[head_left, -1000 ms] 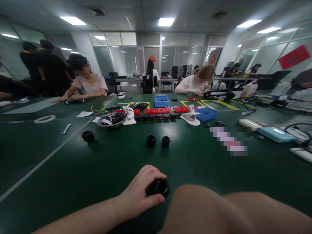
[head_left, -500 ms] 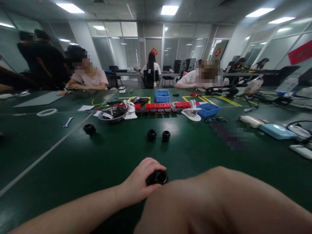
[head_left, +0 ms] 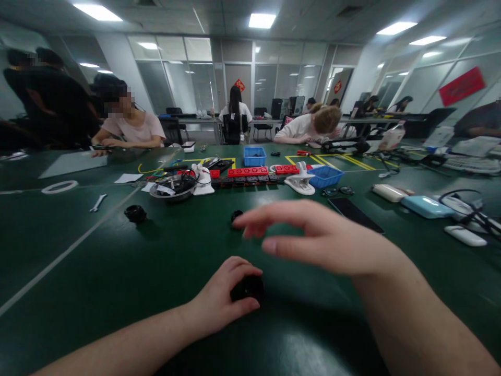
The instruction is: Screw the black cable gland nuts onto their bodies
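Note:
My left hand (head_left: 219,293) rests on the green table with its fingers and thumb wrapped round a short, hollow black round fitting (head_left: 251,289). Above the table my right hand (head_left: 313,235) reaches out, fingers and thumb apart, with nothing seen between them. Just behind its fingertips stands another black fitting (head_left: 235,216), partly covered. Whether the hand touches it I cannot tell. A further similar fitting, hidden now, stood to that one's right in the earlier frame. Off to the left sits one more black ridged fitting (head_left: 135,213).
A metal bowl of small parts (head_left: 172,190), red power strips (head_left: 246,172), blue bins (head_left: 254,156) and a white clamp stand (head_left: 300,181) line the back. A phone (head_left: 356,214) lies right; a wrench (head_left: 98,203) and white ring (head_left: 60,187) lie left. Several people sit beyond.
My right hand has moved forward from low in front of me towards the standing fittings, its fingers now in view. My left hand stays round its fitting. The view has turned slightly right.

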A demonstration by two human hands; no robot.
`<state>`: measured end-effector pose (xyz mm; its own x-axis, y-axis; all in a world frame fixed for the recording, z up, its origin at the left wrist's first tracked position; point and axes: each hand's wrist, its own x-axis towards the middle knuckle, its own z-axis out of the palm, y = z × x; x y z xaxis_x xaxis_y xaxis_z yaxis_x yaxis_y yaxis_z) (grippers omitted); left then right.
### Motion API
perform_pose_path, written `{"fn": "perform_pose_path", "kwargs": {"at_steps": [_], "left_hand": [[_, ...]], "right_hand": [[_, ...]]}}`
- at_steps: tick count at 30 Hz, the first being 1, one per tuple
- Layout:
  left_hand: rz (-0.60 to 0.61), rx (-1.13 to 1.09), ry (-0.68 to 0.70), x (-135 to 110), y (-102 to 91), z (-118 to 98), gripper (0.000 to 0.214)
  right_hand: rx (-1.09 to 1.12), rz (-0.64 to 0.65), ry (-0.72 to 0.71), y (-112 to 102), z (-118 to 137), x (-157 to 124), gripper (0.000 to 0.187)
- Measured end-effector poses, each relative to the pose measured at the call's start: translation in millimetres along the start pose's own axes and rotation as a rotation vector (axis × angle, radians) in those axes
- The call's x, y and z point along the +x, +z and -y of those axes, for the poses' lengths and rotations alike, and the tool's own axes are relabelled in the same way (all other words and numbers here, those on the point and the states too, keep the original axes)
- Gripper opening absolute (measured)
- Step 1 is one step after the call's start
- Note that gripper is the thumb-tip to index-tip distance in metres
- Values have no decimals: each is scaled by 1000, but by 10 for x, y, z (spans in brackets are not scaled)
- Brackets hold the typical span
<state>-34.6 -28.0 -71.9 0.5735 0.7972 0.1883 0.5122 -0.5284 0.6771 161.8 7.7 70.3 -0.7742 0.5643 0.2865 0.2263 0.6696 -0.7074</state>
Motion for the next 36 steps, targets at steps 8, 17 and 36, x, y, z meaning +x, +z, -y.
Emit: {"fn": "perform_pose_path", "kwargs": {"at_steps": [8, 17, 36], "left_hand": [[25, -84, 11, 12, -2, 5, 35], [23, -55, 5, 13, 21, 30, 35], [-110, 119, 188, -19, -165, -57, 36]], "right_hand": [[-908, -870, 1110, -555, -1915, -856, 44], [-789, -756, 882, -228, -1777, -607, 37], [-43, 406, 239, 561, -1012, -275, 74]]}}
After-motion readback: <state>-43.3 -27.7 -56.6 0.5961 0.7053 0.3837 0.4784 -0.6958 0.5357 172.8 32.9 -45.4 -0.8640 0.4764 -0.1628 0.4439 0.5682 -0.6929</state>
